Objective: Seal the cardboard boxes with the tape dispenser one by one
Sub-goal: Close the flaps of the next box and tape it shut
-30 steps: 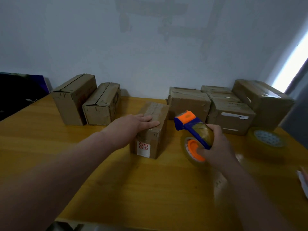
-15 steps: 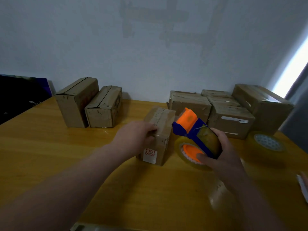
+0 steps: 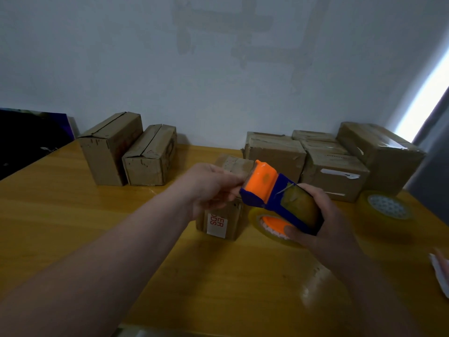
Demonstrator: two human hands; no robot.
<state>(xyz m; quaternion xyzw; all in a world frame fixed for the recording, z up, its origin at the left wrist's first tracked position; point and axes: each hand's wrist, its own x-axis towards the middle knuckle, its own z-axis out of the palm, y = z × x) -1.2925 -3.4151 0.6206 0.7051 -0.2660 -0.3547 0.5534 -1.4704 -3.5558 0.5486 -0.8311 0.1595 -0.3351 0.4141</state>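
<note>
**Left hand leaves the box top and meets the raised dispenser**

The left hand (image 3: 213, 188), which lay flat on the small box (image 3: 217, 226) a second ago, now hangs above it. Its fingers are curled against the orange front of the tape dispenser (image 3: 274, 190); whether they pinch a tape end cannot be told. The dispenser has come up and leftward, so its nose now stands level with the box's top. The right hand (image 3: 325, 229) keeps its grip, fingers wrapped round the back of the frame and thumb pressed at the orange hub.

Far left of the grip, a dark flat panel (image 3: 29, 137) stands by the wall. Well left of the grip and behind it, two boxes (image 3: 110, 152) of worn brown cardboard stand side by side, a dark seam running along each top. The small box sits below the left hand, just left of and under the grip, with a white label in red letters on its near face. Behind and to the right of the grip, a cluster of boxes (image 3: 274, 156) lines the wall, scuffed, some with glossy tape and white labels. Right of the grip, a spare tape roll (image 3: 386, 207), clear and yellowish, lies flat on the glossy yellow wooden table (image 3: 73, 215).

The dispenser has a blue plastic frame, a rounded orange guard at its nose and a clear tape roll on an orange hub beneath. It is held tilted, nose up and to the left
</note>
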